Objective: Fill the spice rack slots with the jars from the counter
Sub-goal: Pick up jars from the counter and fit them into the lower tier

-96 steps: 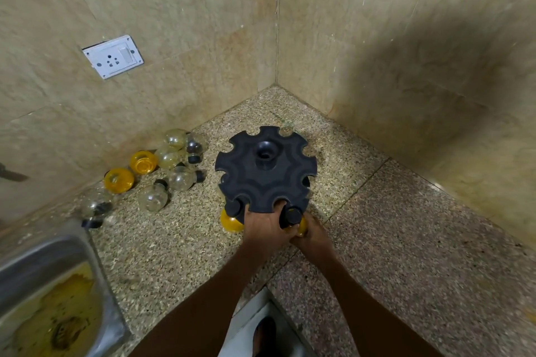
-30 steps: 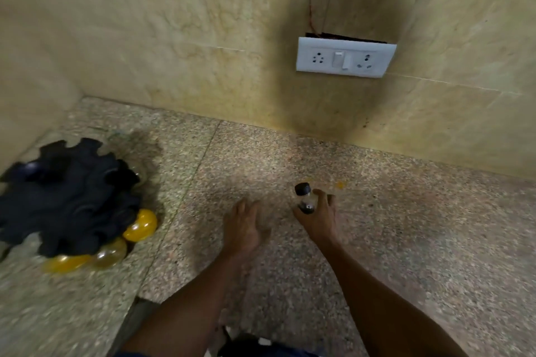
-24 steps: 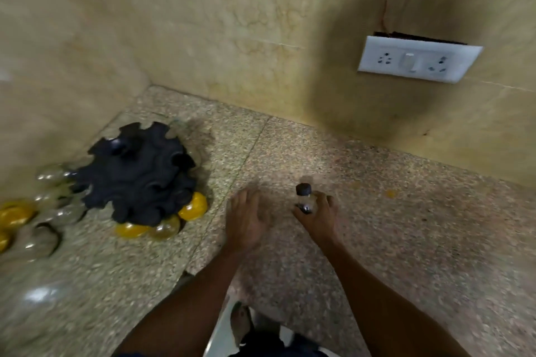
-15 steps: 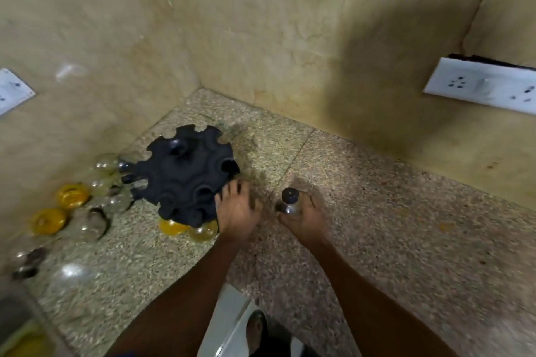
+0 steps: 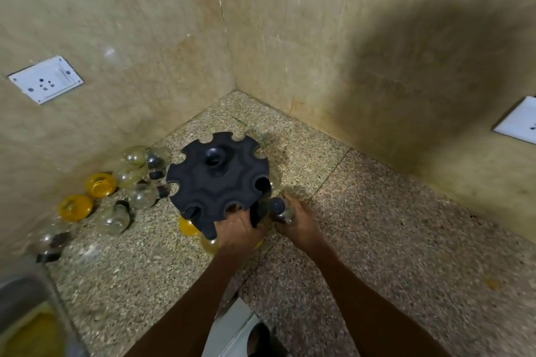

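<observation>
A round black spice rack (image 5: 217,182) with notched slots stands in the counter corner. My left hand (image 5: 236,230) grips its near rim. My right hand (image 5: 295,222) holds a clear jar with a black cap (image 5: 279,208) right beside the rack's near-right slot. Yellow-filled jars (image 5: 187,226) hang under the rack's near edge, partly hidden by my left hand. Several loose jars (image 5: 136,180) lie on the counter left of the rack, some clear, some yellow (image 5: 76,207).
Tiled walls meet in a corner behind the rack. A wall socket (image 5: 45,82) sits on the left wall, another socket (image 5: 519,122) on the right. A steel sink (image 5: 20,307) fills the bottom left. Speckled counter (image 5: 391,240) stretches to the right.
My view swung left back to the rack. My right hand carried the jar from the open counter to the rack's near-right slot, and my left hand took hold of the rack's rim.
</observation>
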